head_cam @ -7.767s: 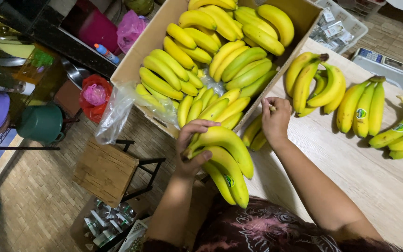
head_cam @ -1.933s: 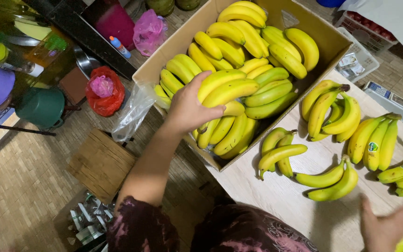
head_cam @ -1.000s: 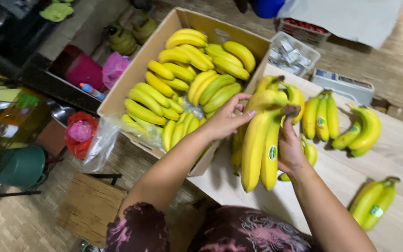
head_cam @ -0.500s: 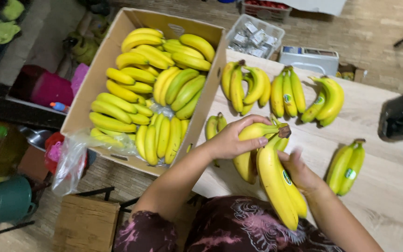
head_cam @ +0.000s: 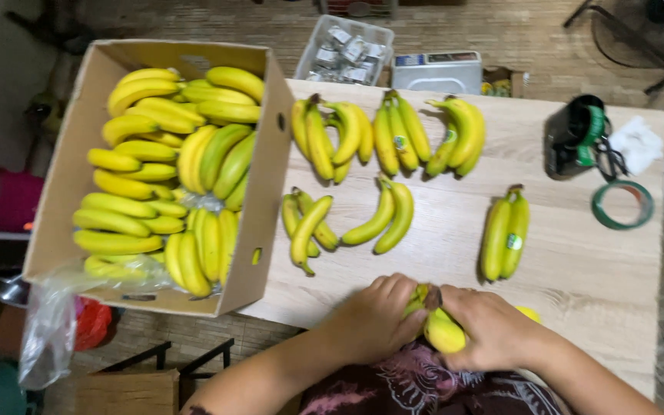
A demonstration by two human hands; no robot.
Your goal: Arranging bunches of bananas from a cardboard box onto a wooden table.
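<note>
Both hands (head_cam: pixel 432 323) — banana bunch (head_cam: pixel 441 329)

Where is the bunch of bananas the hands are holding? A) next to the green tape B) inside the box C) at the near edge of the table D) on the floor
C: both hands, left and right, grip the bunch at the table's near edge, outside the box.

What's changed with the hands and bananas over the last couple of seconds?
The left hand left the cardboard box with a banana bunch, carried it over the wooden table and drew it down to the near edge. The right hand joined it; both now grip the bunch at its stem. The bunches laid out on the table look unchanged.
</note>
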